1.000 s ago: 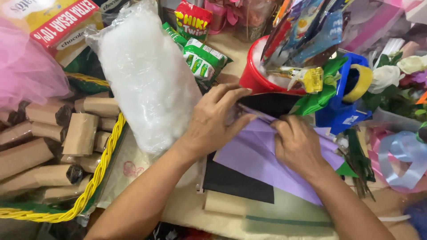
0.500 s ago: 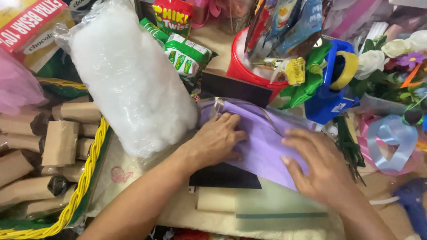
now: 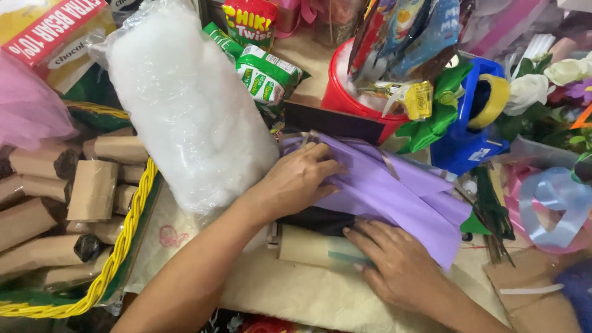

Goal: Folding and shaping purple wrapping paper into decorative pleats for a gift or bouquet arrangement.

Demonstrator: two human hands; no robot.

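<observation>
Folds now stand in the lilac sheet of thin wrapping paper (image 3: 394, 191), which lay flatter half a second ago; you are gathering it into pleats. Your left hand (image 3: 296, 179) presses flat on its near edge, fingers stretched out together, gripping nothing. Your right hand (image 3: 394, 265) has slid back off the paper; its spread fingertips rest beside the black card (image 3: 314, 219) and beige roll (image 3: 308, 246).

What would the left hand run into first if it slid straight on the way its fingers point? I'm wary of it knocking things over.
Probably the dark card strip beyond the lilac paper that the left hand presses, then the red tub; depth is unclear.
</observation>
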